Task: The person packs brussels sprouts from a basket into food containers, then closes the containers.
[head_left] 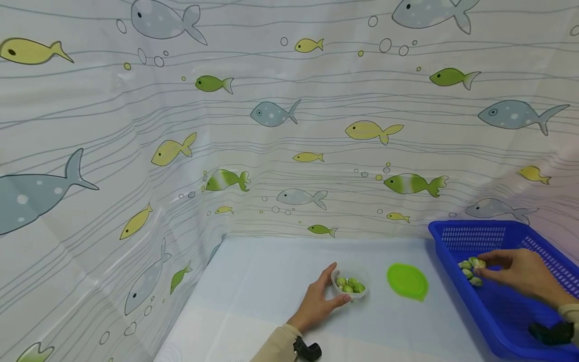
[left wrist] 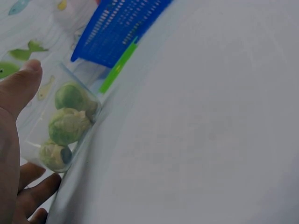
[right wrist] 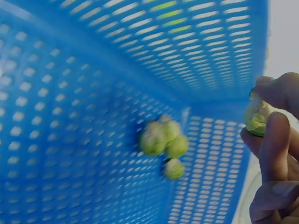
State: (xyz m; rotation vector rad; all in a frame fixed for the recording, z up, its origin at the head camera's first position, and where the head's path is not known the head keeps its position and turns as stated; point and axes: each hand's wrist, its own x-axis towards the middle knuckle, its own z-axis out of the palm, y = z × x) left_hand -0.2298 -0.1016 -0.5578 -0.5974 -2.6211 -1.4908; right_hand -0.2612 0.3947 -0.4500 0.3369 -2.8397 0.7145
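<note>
My left hand (head_left: 316, 304) holds a small clear plastic container (head_left: 361, 293) on the table, with thumb and fingers on either side of it. Several Brussels sprouts (head_left: 350, 285) lie inside; through the clear wall in the left wrist view, sprouts (left wrist: 69, 126) show stacked near the thumb. Over the blue basket (head_left: 502, 309), my right hand (head_left: 526, 271) pinches one Brussels sprout (right wrist: 257, 114) between thumb and fingertips. Below it, several more sprouts (right wrist: 159, 139) sit in a basket corner, apart from the hand.
A bright green lid (head_left: 407, 281) lies flat on the white table (head_left: 253, 281) between the container and the basket. The perforated basket walls rise at the right side. A fish-patterned curtain (head_left: 289, 176) hangs behind the table and along its left.
</note>
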